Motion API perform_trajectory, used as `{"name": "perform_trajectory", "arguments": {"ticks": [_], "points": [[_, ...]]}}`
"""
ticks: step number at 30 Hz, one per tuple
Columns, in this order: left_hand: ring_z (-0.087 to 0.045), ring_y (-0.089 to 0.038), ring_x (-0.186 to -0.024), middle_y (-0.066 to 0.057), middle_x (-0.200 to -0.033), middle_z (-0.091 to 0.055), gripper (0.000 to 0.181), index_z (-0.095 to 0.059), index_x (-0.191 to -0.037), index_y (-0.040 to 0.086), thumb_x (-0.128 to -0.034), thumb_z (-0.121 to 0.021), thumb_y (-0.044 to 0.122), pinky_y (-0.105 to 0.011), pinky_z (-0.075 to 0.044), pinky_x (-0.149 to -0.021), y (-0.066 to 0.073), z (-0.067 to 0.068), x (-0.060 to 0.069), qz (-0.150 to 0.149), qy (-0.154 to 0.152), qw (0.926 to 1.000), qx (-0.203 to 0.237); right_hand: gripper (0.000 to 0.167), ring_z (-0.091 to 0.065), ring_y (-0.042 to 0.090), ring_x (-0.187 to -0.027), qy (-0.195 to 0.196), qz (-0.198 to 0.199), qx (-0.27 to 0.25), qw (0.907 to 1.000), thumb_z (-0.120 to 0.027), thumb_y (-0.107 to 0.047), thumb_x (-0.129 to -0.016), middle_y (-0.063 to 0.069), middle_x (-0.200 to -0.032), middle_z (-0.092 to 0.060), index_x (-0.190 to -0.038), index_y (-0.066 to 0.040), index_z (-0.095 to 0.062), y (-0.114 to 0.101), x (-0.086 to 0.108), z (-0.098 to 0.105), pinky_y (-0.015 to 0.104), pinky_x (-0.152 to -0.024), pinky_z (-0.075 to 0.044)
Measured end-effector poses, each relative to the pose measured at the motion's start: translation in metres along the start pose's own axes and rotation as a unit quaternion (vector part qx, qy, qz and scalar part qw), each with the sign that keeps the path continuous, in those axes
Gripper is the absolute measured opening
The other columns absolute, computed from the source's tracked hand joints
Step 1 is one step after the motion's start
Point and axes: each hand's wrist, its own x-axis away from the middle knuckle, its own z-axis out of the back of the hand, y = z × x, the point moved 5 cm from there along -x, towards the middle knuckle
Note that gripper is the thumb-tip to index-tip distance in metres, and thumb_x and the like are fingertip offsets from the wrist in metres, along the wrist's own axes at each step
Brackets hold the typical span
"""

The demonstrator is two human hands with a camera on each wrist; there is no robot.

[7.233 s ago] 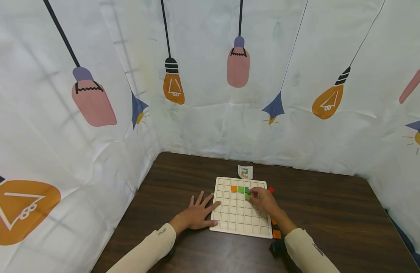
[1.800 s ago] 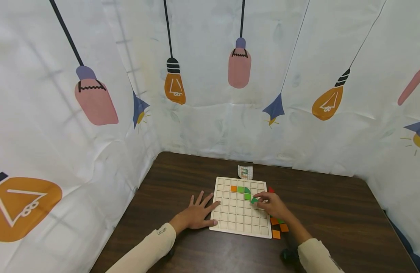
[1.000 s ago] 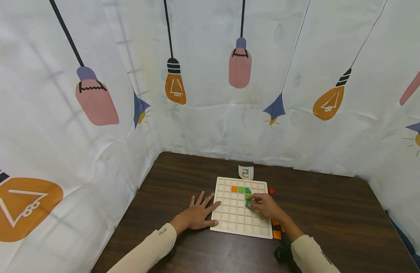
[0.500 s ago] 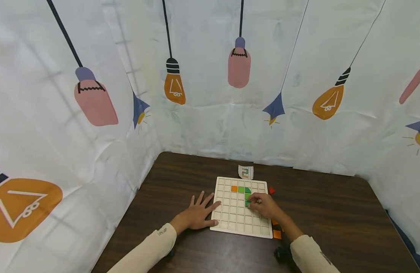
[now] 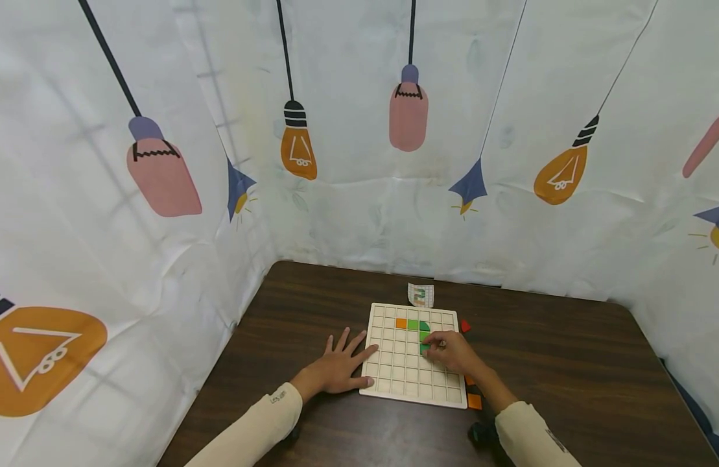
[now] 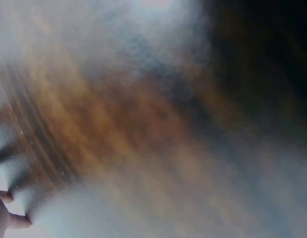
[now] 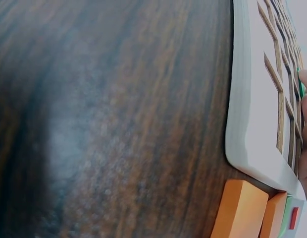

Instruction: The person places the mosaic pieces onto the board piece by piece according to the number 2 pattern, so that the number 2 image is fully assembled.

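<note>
A pale gridded board (image 5: 394, 376) lies on the table. My left hand (image 5: 338, 373) rests at its left edge, fingers spread straight; only fingertips (image 6: 10, 220) show in the blurred left wrist view. My right hand (image 5: 452, 353) is over the board, curled thumb and fingers at a dark green tile (image 5: 423, 349), partly hidden by them. That tile sits in the cell nearer me than a light green tile (image 5: 424, 336). Beyond it is a round-cornered dark green tile (image 5: 424, 325), with another light green tile (image 5: 413, 324) and an orange tile (image 5: 400, 323) leftward in that row.
A printed grid card (image 5: 420, 296) lies beyond the board. Loose tiles lie along the board's right side, among them a red one (image 5: 465, 325) and an orange one (image 5: 474, 402). The right wrist view shows thick orange tiles (image 7: 237, 213) beside the board's corner.
The right hand has brought the dark green tile from the board's right part into the cell below the light green tile. Over the last second it barely moves. The left hand stays put.
</note>
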Motion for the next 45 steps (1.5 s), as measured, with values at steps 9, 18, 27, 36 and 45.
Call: {"name": "perform_trajectory", "arguments": {"ticks": [9, 18, 27, 36, 45], "points": [[-0.006, -0.049, -0.153, -0.009, -0.170, -0.012, 0.078, -0.019, -0.162, 0.035, -0.0969, -0.039, 0.072, -0.076, -0.015, -0.112, -0.001, -0.001, -0.001, 0.001, -0.001, 1.0000, -0.002, 0.013, -0.053, 0.006, -0.072, 0.007, -0.002, 0.013, 0.9999, -0.077, -0.018, -0.090, -0.006, -0.079, -0.063, -0.101, -0.011, -0.076, -0.001, 0.000, 0.001, 0.023, -0.066, -0.044], [-0.007, -0.049, -0.153, -0.009, -0.169, -0.013, 0.078, -0.021, -0.162, 0.034, -0.0964, -0.040, 0.072, -0.076, -0.016, -0.112, -0.001, -0.001, -0.001, 0.003, -0.003, 1.0000, -0.001, 0.019, -0.054, 0.007, -0.073, 0.005, -0.002, 0.002, 1.0000, -0.075, -0.018, -0.092, -0.003, -0.082, -0.063, -0.108, -0.008, -0.074, -0.004, 0.003, 0.003, 0.024, -0.068, -0.045], [-0.007, -0.050, -0.153, -0.009, -0.169, -0.012, 0.078, -0.020, -0.162, 0.034, -0.0965, -0.039, 0.073, -0.076, -0.016, -0.112, -0.002, -0.002, -0.002, 0.000, -0.001, 1.0000, -0.005, 0.023, -0.059, 0.006, -0.078, 0.018, -0.005, -0.013, 0.9997, -0.071, -0.016, -0.095, 0.000, -0.090, -0.067, -0.114, -0.003, -0.071, -0.003, 0.008, 0.015, 0.024, -0.069, -0.051], [-0.007, -0.049, -0.153, -0.009, -0.169, -0.012, 0.078, -0.020, -0.162, 0.034, -0.0967, -0.038, 0.073, -0.075, -0.016, -0.112, -0.003, -0.002, -0.002, 0.000, 0.000, 1.0000, -0.006, 0.020, -0.053, 0.012, -0.059, 0.044, -0.043, -0.014, 0.9980, -0.068, -0.019, -0.097, 0.003, -0.086, -0.067, -0.111, -0.005, -0.072, 0.002, 0.011, 0.032, 0.027, -0.054, -0.047], [-0.007, -0.050, -0.153, -0.009, -0.170, -0.011, 0.078, -0.018, -0.162, 0.035, -0.0966, -0.037, 0.074, -0.076, -0.016, -0.112, -0.003, -0.004, -0.002, -0.004, 0.000, 1.0000, -0.008, 0.021, -0.052, 0.011, -0.052, 0.071, -0.054, -0.019, 0.9958, -0.070, -0.019, -0.096, 0.005, -0.078, -0.063, -0.109, -0.002, -0.072, 0.018, 0.024, 0.051, 0.028, -0.050, -0.047]]}}
